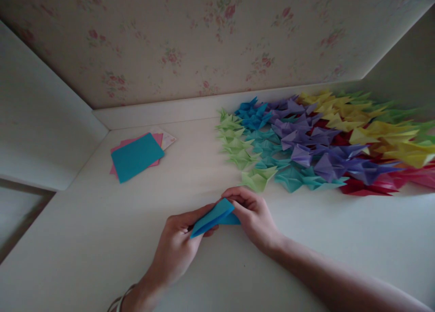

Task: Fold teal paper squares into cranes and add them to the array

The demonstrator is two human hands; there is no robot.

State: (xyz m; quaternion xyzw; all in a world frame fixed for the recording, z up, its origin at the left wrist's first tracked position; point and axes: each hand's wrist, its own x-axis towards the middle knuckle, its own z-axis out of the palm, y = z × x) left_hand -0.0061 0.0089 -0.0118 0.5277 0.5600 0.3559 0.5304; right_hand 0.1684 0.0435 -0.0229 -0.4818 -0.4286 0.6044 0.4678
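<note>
A partly folded blue origami paper is held between both hands above the white table. My left hand grips its lower left end, with fingers tucked behind and below it. At the upper right end, my right hand pinches the paper with thumb and fingers. A flap stands up along the fold, and a darker inner layer shows beneath it. Part of the paper is hidden behind the fingers. Just beyond my right hand sits a light green paper crane, the nearest of many folded figures.
Rows of folded paper cranes in teal, purple, yellow and red fill the right side. A stack of square sheets, blue on top of pink, lies at the left. A flowered wall bounds the white table behind.
</note>
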